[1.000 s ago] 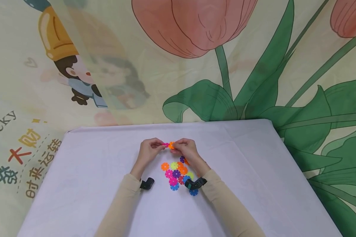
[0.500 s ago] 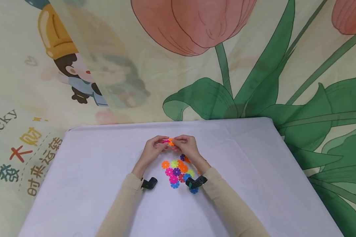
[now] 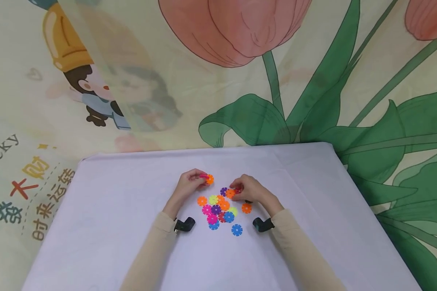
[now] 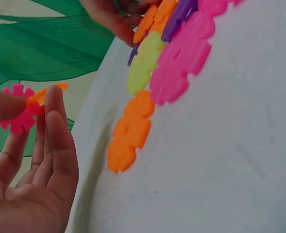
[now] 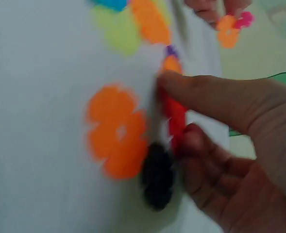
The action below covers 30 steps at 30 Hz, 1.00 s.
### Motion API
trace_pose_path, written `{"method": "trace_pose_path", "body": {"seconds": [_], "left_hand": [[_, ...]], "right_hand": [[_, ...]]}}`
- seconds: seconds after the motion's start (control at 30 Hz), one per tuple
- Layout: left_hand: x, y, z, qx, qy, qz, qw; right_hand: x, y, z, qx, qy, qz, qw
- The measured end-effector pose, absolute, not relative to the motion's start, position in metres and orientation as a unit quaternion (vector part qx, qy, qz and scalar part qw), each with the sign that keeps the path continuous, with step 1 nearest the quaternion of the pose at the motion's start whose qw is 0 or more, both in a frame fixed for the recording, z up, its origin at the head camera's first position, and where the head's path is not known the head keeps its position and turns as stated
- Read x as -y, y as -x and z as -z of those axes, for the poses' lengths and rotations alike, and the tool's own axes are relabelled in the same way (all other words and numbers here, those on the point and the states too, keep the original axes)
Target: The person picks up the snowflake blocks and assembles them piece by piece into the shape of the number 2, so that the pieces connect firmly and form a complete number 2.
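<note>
My left hand is raised over the back of the table. Thumb and fingers pinch a pink notched plastic snowflake disc, which is slotted crosswise into an orange disc. At the right edge of the pile, my right hand has its thumb and fingers on opposite edges of a red snowflake disc, pinching it. A black disc and a loose orange disc lie close by that hand. The right wrist view is blurred.
Several snowflake discs lie in a loose pile before the hands, among them a purple disc, a yellow disc and a pink disc. One blue disc lies apart, nearer the front. A white cloth covers the table.
My right hand has let go of the joined pink and orange discs and moved right and down to the red disc. The left hand keeps the joined pair, dipping slightly.
</note>
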<state>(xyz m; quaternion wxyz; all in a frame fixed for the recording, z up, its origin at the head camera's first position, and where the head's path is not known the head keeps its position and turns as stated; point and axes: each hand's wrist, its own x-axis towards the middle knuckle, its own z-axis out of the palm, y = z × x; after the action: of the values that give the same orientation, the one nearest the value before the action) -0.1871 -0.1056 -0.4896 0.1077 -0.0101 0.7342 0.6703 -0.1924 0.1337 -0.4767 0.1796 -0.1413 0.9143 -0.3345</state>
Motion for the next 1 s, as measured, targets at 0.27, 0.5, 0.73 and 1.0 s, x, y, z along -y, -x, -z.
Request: {"method": "trace_pose_path", "body": {"seconds": [0.27, 0.5, 0.73, 1.0], "left_hand": [[0.108, 0.188, 0.496, -0.681, -0.016, -0.723, 0.116], [0.112, 0.185, 0.498, -0.648, -0.022, -0.752, 0.122], [0.114, 0.184, 0.498, -0.623, -0.039, -0.771, 0.127], [0.119, 0.184, 0.499, -0.624, -0.050, -0.768, 0.134]], "right_hand": [[-0.135, 0.194, 0.480, -0.908, 0.184, 0.346, 0.148], [-0.128, 0.198, 0.482, -0.869, 0.149, 0.460, 0.109], [-0.113, 0.193, 0.481, -0.799, 0.112, 0.584, 0.086], [-0.107, 0.190, 0.483, -0.780, 0.106, 0.612, 0.075]]}}
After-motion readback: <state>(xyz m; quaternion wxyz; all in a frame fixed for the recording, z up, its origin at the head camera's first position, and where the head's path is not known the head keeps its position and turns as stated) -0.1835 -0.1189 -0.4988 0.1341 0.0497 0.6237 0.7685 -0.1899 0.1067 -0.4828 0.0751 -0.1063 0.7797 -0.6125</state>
